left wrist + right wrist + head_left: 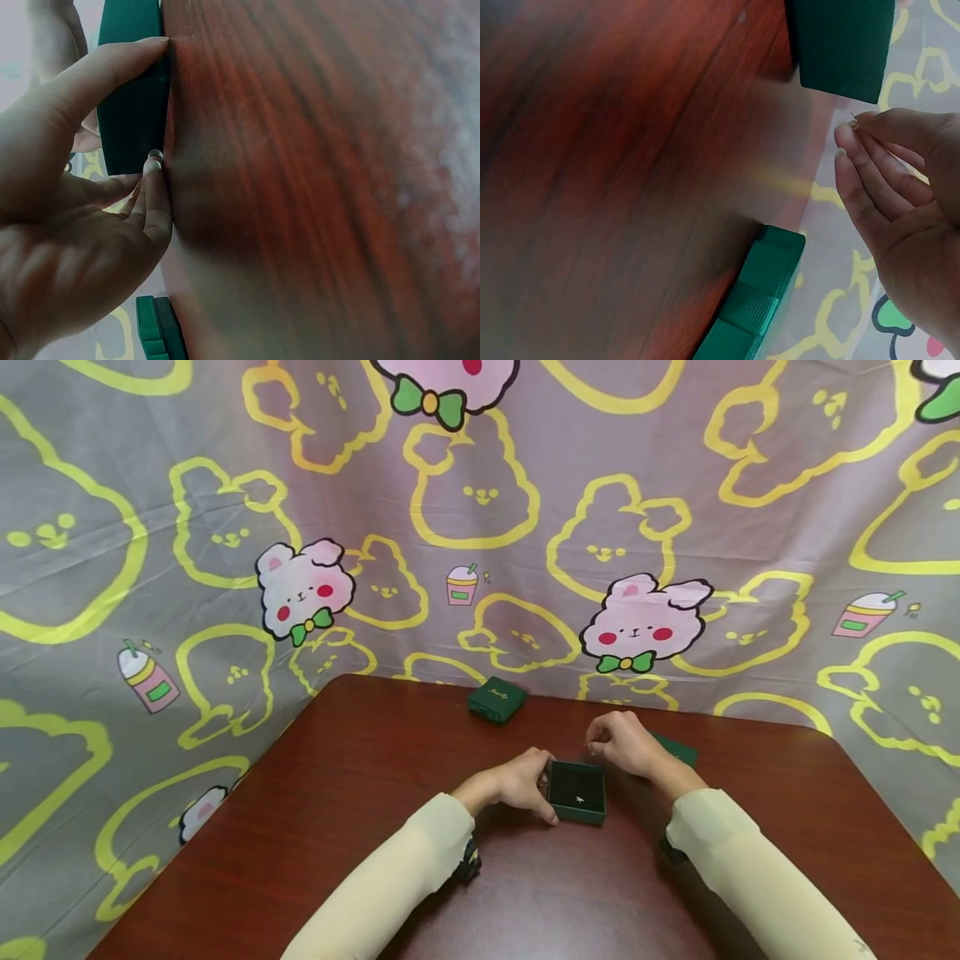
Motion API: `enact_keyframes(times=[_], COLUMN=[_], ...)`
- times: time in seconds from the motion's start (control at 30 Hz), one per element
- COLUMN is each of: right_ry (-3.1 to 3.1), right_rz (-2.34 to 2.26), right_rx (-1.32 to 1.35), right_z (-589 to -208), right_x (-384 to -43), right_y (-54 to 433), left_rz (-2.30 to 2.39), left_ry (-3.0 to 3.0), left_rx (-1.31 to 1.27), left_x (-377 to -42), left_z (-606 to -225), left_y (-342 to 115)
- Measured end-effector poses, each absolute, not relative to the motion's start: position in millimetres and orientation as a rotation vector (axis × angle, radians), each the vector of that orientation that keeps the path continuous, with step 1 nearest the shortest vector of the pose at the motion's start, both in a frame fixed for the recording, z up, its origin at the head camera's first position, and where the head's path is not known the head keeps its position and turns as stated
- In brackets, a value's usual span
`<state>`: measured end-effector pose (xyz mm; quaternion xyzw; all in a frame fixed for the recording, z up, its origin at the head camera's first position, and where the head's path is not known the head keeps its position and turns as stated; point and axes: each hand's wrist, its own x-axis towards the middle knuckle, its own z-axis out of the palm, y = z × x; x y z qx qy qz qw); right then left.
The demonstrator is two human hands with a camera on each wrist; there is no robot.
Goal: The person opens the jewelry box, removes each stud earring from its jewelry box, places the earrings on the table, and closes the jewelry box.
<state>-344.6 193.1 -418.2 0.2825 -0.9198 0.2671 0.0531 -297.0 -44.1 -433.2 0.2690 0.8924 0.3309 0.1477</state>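
Note:
An uncovered dark green square box (576,814) stands on the table with a black lining. On that lining lies a small shiny star-like piece (580,800). My left hand (521,781) holds the box at its left side, the thumb (124,67) near the front and the other fingers (156,195) behind. Just beyond the box's right back corner, my right hand (626,745) is raised above the table. Between its thumb and index fingertips it pinches a tiny metal piece (853,120), too small to make out fully.
A closed green box (497,700) with gold lettering stands at the table's back edge. Another flat green piece (677,750), partly hidden by my right forearm, lies on the right. A patterned cloth (480,635) hangs behind the reddish-brown table (390,752).

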Motion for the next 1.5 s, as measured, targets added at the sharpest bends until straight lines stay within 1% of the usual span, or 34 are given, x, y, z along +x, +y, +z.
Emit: enact_keyframes(times=[0.37,0.9,1.5], right_ry=[-2.849,-2.863,-2.823], right_rz=[0.877,1.006,0.985], right_rx=[0.841,0.762,0.767], right_z=[-426,-440,-428], right_x=[-362,-367,-358], right_y=[186,181,185], left_rz=[0.956,0.925,0.951], left_ry=[2.566,2.572,2.569], left_rx=[0.758,0.773,0.753], left_x=[-299,-296,-299], left_z=[-435,-438,-435], left_y=[-43,-40,-42])
